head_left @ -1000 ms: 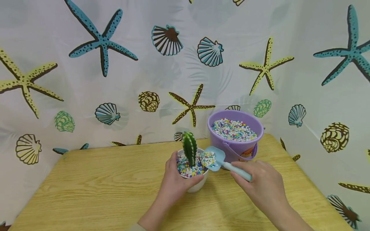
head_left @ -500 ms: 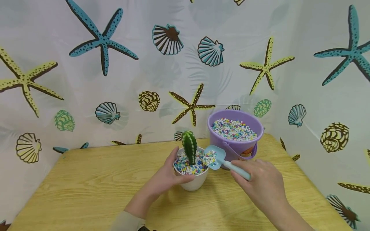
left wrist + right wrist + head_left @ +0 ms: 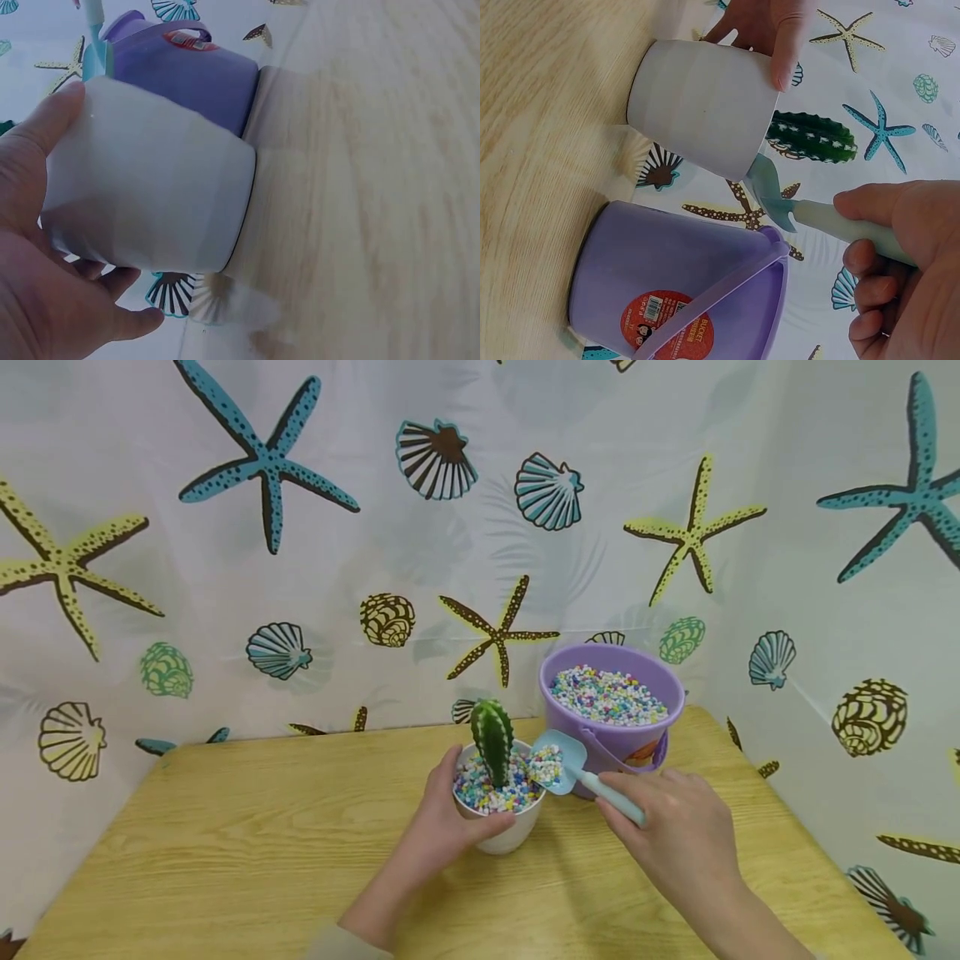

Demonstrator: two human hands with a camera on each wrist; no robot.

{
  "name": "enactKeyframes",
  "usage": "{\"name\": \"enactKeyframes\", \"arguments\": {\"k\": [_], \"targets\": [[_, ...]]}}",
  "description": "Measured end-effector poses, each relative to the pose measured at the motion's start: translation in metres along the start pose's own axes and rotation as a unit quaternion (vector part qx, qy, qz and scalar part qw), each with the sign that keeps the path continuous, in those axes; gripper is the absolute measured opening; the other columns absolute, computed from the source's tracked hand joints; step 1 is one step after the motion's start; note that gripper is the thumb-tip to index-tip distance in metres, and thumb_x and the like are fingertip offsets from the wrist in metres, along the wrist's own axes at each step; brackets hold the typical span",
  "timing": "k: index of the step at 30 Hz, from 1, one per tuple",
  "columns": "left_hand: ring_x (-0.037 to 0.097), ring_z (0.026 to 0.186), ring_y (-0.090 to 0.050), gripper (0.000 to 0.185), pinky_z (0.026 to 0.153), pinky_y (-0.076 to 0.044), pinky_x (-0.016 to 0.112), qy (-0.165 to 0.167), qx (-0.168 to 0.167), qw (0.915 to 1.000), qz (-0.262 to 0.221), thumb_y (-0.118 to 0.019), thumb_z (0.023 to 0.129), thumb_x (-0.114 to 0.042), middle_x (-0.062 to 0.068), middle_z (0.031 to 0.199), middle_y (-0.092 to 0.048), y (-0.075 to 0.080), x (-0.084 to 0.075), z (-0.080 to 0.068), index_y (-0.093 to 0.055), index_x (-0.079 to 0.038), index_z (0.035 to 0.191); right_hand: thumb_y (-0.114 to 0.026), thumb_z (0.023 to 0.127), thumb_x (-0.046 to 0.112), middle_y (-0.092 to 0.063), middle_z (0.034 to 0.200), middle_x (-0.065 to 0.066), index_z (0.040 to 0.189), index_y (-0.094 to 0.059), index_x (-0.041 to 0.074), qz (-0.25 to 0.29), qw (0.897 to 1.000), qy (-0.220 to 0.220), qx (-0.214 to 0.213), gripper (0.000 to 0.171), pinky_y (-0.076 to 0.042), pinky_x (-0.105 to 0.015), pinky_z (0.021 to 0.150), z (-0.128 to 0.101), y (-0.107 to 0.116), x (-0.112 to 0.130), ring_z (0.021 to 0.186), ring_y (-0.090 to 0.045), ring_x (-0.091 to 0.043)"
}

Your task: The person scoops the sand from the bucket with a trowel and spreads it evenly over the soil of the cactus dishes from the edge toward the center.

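Note:
A green cactus [image 3: 492, 743] stands upright in a white pot [image 3: 504, 839] filled with small multicoloured beads. My left hand [image 3: 444, 820] holds the pot from its left side, thumb along the front of the rim; in the left wrist view other fingers [image 3: 135, 322] reach round behind the pot. My right hand [image 3: 675, 835] grips the handle of a light blue toy shovel [image 3: 847, 225]. The shovel's blade [image 3: 568, 763] carries a small heap of beads and overlaps the pot's right rim in the head view.
Behind and right of the pot, a purple bucket [image 3: 607, 743] holds many more beads, its handle hanging down in front. Wooden tabletop [image 3: 285, 827] spreads to the left. A white curtain [image 3: 337, 560] printed with starfish and shells hangs behind and along the right.
My left hand shifted its hold on the pot, loosening and then wrapping the rim again. The shovel has moved slightly up, its heap of beads still on the blade.

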State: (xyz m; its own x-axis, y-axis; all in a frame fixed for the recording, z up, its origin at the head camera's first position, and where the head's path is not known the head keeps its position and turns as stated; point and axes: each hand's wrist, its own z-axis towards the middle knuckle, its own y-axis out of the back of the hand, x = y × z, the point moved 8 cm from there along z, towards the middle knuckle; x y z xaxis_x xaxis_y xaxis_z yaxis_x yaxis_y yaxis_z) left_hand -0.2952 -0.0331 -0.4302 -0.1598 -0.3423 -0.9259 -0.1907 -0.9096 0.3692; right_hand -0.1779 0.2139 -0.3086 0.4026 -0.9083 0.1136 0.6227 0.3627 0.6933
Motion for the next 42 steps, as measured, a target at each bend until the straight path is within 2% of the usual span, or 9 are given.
{"name": "enactKeyframes", "arguments": {"k": [8,12,15,19,26,29,32,38,42], "targets": [[0.048,0.149,-0.045,0.131,0.124,-0.038,0.064,0.002,-0.056,0.9976,0.04,-0.102,0.079,-0.044,0.029,0.167,-0.032,-0.004,-0.003,-0.008,-0.022,-0.006,0.174,-0.096,0.084,0.021,-0.084,0.1,0.005,0.113,-0.088,0.021,-0.015,1.0,0.004,0.001,0.031,-0.054,-0.037,0.069,0.001,-0.002,0.002,0.081,-0.073,-0.017],[0.049,0.146,-0.048,0.132,0.121,-0.042,0.064,0.019,-0.08,0.9953,0.049,-0.102,0.078,-0.048,0.028,0.167,-0.03,-0.008,-0.004,-0.012,-0.022,-0.008,0.175,-0.097,0.083,0.021,-0.084,0.099,0.003,0.113,-0.088,0.02,-0.022,1.0,0.014,-0.001,0.032,-0.052,-0.037,0.067,0.001,-0.002,0.004,0.081,-0.073,-0.018],[0.05,0.144,-0.048,0.133,0.119,-0.044,0.065,0.032,-0.082,0.9952,0.043,-0.102,0.078,-0.048,0.028,0.168,-0.026,-0.011,-0.004,-0.013,-0.02,-0.01,0.176,-0.098,0.082,0.02,-0.083,0.096,0.001,0.113,-0.088,0.019,-0.027,0.999,0.024,-0.009,0.033,-0.05,-0.036,0.064,0.001,-0.002,0.006,0.079,-0.072,-0.019],[0.054,0.15,-0.041,0.133,0.122,-0.038,0.067,0.039,-0.041,0.9983,0.015,-0.101,0.081,-0.044,0.029,0.172,-0.017,-0.006,-0.004,-0.009,-0.014,-0.01,0.177,-0.099,0.081,0.019,-0.083,0.093,0.0,0.112,-0.088,0.018,-0.032,0.999,0.038,-0.02,0.033,-0.046,-0.035,0.061,0.001,0.0,0.009,0.076,-0.07,-0.02],[0.045,0.162,-0.025,0.13,0.13,-0.023,0.064,0.022,0.088,0.9955,-0.025,-0.101,0.083,-0.035,0.021,0.179,-0.018,0.004,-0.003,0.008,-0.013,-0.017,0.179,-0.099,0.08,0.018,-0.083,0.093,0.0,0.113,-0.087,0.017,-0.035,0.998,0.054,-0.029,0.035,-0.044,-0.036,0.061,0.001,0.001,0.013,0.074,-0.069,-0.021],[0.043,0.164,-0.022,0.131,0.131,-0.019,0.062,0.024,0.109,0.9932,-0.034,-0.101,0.084,-0.035,0.02,0.181,-0.018,0.004,0.002,0.009,-0.012,-0.019,0.179,-0.098,0.08,0.019,-0.083,0.094,-0.001,0.114,-0.087,0.017,-0.035,0.997,0.058,-0.032,0.035,-0.044,-0.037,0.061,0.0,0.001,0.014,0.075,-0.07,-0.022],[0.044,0.163,-0.024,0.131,0.131,-0.02,0.063,0.018,0.091,0.9951,-0.034,-0.101,0.083,-0.035,0.022,0.179,-0.019,0.003,0.003,0.007,-0.012,-0.017,0.179,-0.098,0.081,0.018,-0.084,0.097,-0.001,0.115,-0.087,0.017,-0.035,0.997,0.061,-0.035,0.036,-0.045,-0.037,0.062,0.001,0.001,0.016,0.076,-0.071,-0.023],[0.045,0.158,-0.029,0.13,0.129,-0.027,0.063,-0.003,0.029,0.9993,-0.025,-0.101,0.082,-0.034,0.028,0.173,-0.025,-0.002,-0.003,0.002,-0.015,-0.01,0.177,-0.098,0.08,0.017,-0.084,0.098,-0.001,0.115,-0.087,0.017,-0.04,0.996,0.067,-0.043,0.037,-0.045,-0.038,0.062,0.002,0.003,0.02,0.078,-0.072,-0.025],[0.045,0.154,-0.034,0.133,0.127,-0.033,0.063,0.003,-0.007,0.9999,-0.012,-0.102,0.079,-0.036,0.03,0.169,-0.026,-0.008,-0.005,-0.003,-0.016,-0.006,0.176,-0.1,0.079,0.017,-0.084,0.098,-0.002,0.114,-0.087,0.017,-0.047,0.996,0.069,-0.037,0.038,-0.045,-0.038,0.063,0.002,0.001,0.022,0.08,-0.072,-0.025]]}}
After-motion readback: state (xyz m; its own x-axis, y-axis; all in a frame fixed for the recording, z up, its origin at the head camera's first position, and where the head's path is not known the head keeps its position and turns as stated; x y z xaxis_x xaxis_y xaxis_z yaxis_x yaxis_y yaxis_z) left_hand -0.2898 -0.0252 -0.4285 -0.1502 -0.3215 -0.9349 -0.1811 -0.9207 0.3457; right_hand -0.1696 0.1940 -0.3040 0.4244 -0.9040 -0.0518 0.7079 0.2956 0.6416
